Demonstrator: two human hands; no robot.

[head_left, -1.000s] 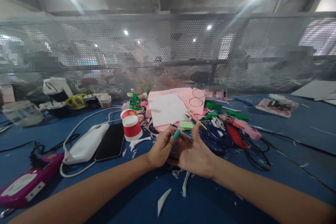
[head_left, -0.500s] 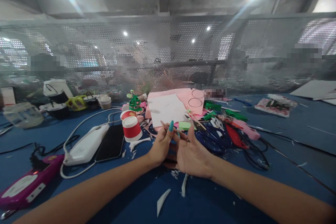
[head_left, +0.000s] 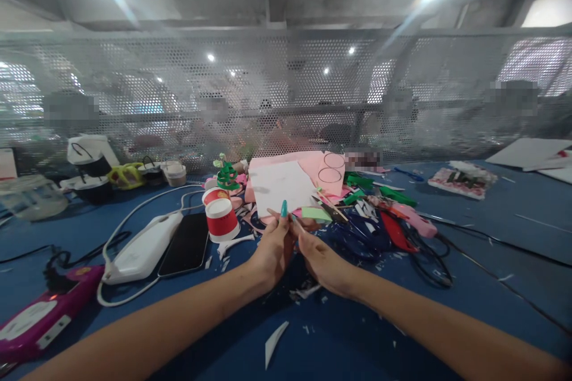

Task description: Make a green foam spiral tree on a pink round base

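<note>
My left hand (head_left: 271,253) and my right hand (head_left: 328,262) meet above the near middle of the blue table. The fingers of both are closed and pressed together at the tips. A long teal nail (head_left: 283,209) points up from my left thumb. Whatever lies between the fingertips, if anything, is hidden or too small to name. Just beyond the fingers are a light green paper slip (head_left: 316,214) and a white sheet (head_left: 283,184), which rests on pink sheets (head_left: 329,190). Dark-bladed scissors (head_left: 333,212) lie to the right of the slip.
Red-and-white paper cups (head_left: 222,220), a black phone (head_left: 185,245), a white power bank (head_left: 143,248) and a purple power strip (head_left: 49,312) stand left. Right are dark blue material (head_left: 364,235), a pink tool (head_left: 415,218) and cables. A paper scrap (head_left: 276,342) lies in front. Perforated panel (head_left: 286,101) behind.
My right hand has turned from an open palm with spread fingers to a closed grip against my left fingertips. My left hand has shifted slightly. The view has moved a little.
</note>
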